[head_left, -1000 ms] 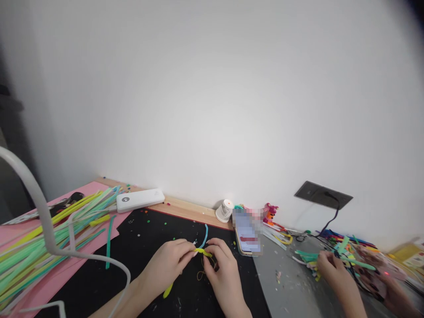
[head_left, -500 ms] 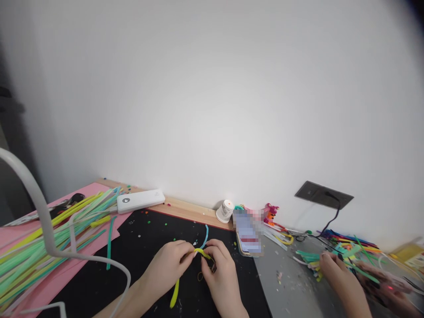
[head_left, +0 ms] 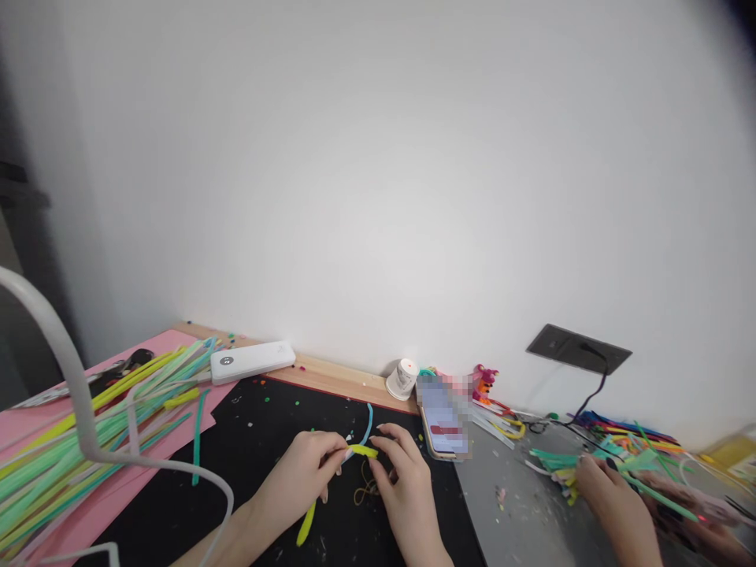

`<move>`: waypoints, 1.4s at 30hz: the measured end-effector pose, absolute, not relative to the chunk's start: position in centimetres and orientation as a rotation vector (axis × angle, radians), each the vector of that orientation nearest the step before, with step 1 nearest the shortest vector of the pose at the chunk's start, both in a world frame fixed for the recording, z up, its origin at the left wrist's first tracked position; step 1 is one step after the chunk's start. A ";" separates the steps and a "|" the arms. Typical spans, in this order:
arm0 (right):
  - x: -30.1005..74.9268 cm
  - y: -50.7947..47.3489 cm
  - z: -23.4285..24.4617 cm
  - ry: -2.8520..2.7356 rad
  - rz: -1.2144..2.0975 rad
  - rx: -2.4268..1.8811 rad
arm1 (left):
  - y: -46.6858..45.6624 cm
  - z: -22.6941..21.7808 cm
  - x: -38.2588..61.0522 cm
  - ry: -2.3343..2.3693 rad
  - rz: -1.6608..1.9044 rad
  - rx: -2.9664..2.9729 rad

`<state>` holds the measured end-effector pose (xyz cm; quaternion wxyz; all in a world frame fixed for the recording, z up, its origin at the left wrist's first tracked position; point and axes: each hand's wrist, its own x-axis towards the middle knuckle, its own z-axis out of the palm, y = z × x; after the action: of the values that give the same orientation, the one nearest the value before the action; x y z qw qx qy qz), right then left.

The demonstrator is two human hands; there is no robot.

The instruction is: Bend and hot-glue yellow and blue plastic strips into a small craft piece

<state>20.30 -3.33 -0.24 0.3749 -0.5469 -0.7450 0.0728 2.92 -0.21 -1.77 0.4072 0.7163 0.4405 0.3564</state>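
My left hand [head_left: 298,476] pinches a yellow pipe cleaner [head_left: 362,450] between thumb and forefinger. A yellow length hangs out below the same hand, and the part between is hidden by the fingers. My right hand [head_left: 407,492] is beside the free end with thumb and fingers apart, not gripping it. Just beyond the fingertips, a blue pipe cleaner [head_left: 369,423] stands out; its lower end is hidden. Beneath my right fingertips a thin brownish loop of cord [head_left: 361,494] lies on the black mat [head_left: 248,449].
Left, many pipe cleaners [head_left: 135,417] lie on pink paper [head_left: 171,342] near a white power bank [head_left: 253,362]. A white lamp arm [head_left: 76,378] crosses there. Along the wall are a paper cup [head_left: 402,379] and phone [head_left: 440,417]. A co-worker's hand [head_left: 614,504] works among pipe cleaners at right.
My right hand has let go of the yellow pipe cleaner's end, its fingers spreading and shifting slightly right. The short end now sticks out straighter from my left pinch. The view has shifted slightly.
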 end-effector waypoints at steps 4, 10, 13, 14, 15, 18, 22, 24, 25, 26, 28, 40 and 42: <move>20.2 -3.5 0.0 -1.923 0.213 -1.429 | -0.1 -1.9 2.9 1.113 0.909 1.774; 20.1 -3.5 0.3 -1.936 0.195 -1.423 | -0.1 -2.2 3.1 1.075 0.860 1.682; 20.0 -3.5 0.4 -1.948 0.198 -1.415 | 0.0 -2.5 3.1 1.051 0.846 1.656; 20.0 -3.6 0.4 -1.948 0.205 -1.411 | 0.1 -2.5 3.1 1.046 0.846 1.652; 20.0 -3.6 0.5 -1.946 0.214 -1.406 | 0.1 -2.6 3.1 1.043 0.845 1.651; 19.9 -3.8 0.5 -1.930 0.252 -1.390 | 0.1 -2.7 3.1 1.038 0.843 1.650; 19.9 -3.6 0.5 -1.886 0.329 -1.389 | 0.2 -2.6 3.0 1.029 0.852 1.658; 19.9 -3.5 0.5 -1.854 0.375 -1.397 | 0.2 -2.5 2.9 1.027 0.858 1.664; 19.9 -3.4 0.5 -1.837 0.396 -1.401 | 0.2 -2.5 2.9 1.028 0.860 1.668; 19.9 -3.3 0.5 -1.822 0.414 -1.404 | 0.2 -2.5 2.9 1.029 0.862 1.672; 19.9 -3.3 0.6 -1.798 0.444 -1.411 | 0.2 -2.5 2.9 1.034 0.861 1.679; 20.2 -3.4 0.5 -1.842 0.411 -1.409 | 0.2 -2.7 2.9 1.031 0.864 1.705; 20.3 -3.4 0.5 -1.864 0.386 -1.401 | 0.2 -2.6 2.9 1.028 0.861 1.703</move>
<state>20.31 -3.36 0.48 0.3792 -0.5486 -0.7296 0.1510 2.91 0.17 -2.61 0.4680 0.6943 0.4189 0.3512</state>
